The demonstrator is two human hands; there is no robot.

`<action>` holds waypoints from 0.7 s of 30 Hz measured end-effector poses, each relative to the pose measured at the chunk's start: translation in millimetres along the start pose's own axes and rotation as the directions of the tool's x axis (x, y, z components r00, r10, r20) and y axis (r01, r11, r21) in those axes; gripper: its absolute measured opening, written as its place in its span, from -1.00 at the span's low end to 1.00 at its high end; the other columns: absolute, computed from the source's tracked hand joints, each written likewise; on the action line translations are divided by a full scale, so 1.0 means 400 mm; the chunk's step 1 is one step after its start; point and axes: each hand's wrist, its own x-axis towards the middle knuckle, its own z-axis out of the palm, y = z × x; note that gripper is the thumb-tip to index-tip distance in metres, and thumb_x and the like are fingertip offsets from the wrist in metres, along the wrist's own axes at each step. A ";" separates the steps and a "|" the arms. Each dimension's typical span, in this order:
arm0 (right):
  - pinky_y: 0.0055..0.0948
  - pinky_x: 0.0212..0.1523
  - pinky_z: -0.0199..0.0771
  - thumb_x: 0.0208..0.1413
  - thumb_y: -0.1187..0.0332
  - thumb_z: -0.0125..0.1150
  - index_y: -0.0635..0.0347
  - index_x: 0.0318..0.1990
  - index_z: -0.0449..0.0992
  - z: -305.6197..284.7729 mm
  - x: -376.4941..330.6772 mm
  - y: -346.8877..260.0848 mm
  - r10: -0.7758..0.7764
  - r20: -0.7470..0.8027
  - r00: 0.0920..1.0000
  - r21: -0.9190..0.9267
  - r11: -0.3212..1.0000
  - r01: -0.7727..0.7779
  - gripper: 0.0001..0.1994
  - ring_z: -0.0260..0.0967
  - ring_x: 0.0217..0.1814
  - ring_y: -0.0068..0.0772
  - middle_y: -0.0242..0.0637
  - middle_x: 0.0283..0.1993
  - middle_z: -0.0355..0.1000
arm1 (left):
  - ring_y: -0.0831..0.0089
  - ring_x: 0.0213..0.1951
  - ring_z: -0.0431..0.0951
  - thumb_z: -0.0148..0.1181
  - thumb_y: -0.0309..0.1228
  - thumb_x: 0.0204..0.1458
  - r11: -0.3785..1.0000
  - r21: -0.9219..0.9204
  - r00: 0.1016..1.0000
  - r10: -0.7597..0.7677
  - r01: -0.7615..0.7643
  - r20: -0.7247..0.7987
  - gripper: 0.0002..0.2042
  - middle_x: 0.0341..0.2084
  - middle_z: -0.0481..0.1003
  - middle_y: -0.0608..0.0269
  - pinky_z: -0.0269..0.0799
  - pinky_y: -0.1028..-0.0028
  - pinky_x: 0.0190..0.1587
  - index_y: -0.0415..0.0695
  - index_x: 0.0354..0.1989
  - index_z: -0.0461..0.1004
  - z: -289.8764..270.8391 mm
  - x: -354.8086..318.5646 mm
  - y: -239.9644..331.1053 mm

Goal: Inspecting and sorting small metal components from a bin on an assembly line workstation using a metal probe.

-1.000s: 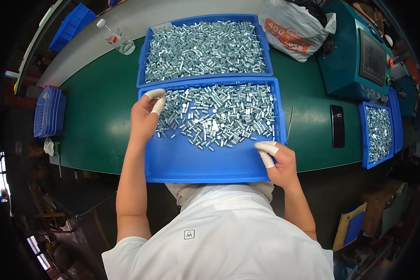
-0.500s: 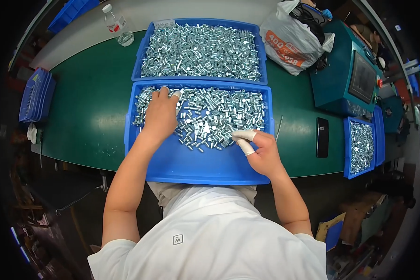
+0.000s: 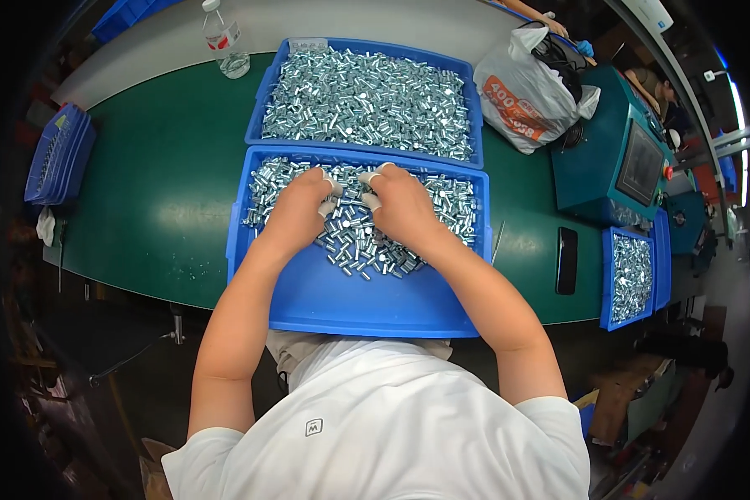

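At six o'clock, nearest you, the near blue tray [image 3: 367,308] shows its bare floor. Just beyond, your left hand [image 3: 304,208] and right hand [image 3: 400,204] reach over the loose metal pieces [image 3: 354,243], facing each other a little apart, pale finger covers [image 3: 372,201] on their tips. Each grip is narrow, thumb and forefinger close together at the pile; you cannot tell whether either pinches a piece. The pieces lie between and below your hands, spreading toward three and nine o'clock. Between three and four, a black phone [image 3: 567,261] lies on the green desk [image 3: 158,192]. At twelve o'clock sits the far blue tray [image 3: 475,117], full of similar pieces; a plastic bag [image 3: 517,104] stands at two, a clear bottle [image 3: 230,50] near eleven.
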 end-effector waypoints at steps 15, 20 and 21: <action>-0.19 -0.22 0.50 0.00 0.46 0.39 0.15 -0.10 0.65 0.006 0.033 -0.032 0.041 0.069 0.997 0.098 0.994 -0.047 -0.74 0.52 -0.26 -0.09 -0.15 -0.25 0.53 | 0.02 -0.16 0.51 0.21 -0.72 -0.13 0.994 0.109 0.999 0.010 -0.014 0.039 -0.70 -0.33 0.45 0.07 0.45 0.13 -0.15 -0.19 -0.18 0.58 -0.017 -0.009 0.002; -0.15 -0.18 0.50 -0.03 0.51 0.36 0.17 -0.16 0.65 -0.007 0.034 -0.027 0.020 0.112 0.994 0.120 0.992 -0.034 -0.77 0.52 -0.21 -0.02 -0.11 -0.24 0.53 | 0.04 -0.20 0.50 0.26 -0.69 -0.08 0.995 0.093 0.999 0.026 -0.028 0.024 -0.72 -0.36 0.43 0.09 0.41 0.15 -0.20 -0.18 -0.15 0.57 -0.016 -0.006 -0.002; -0.15 -0.18 0.50 -0.03 0.51 0.36 0.17 -0.16 0.65 -0.011 0.035 -0.028 0.020 0.111 0.994 0.120 0.992 -0.034 -0.77 0.52 -0.21 -0.02 -0.11 -0.24 0.53 | 0.05 -0.22 0.49 0.27 -0.70 -0.08 0.998 0.040 0.999 0.038 -0.038 0.006 -0.72 -0.37 0.43 0.10 0.40 0.16 -0.21 -0.18 -0.15 0.57 -0.014 -0.006 -0.004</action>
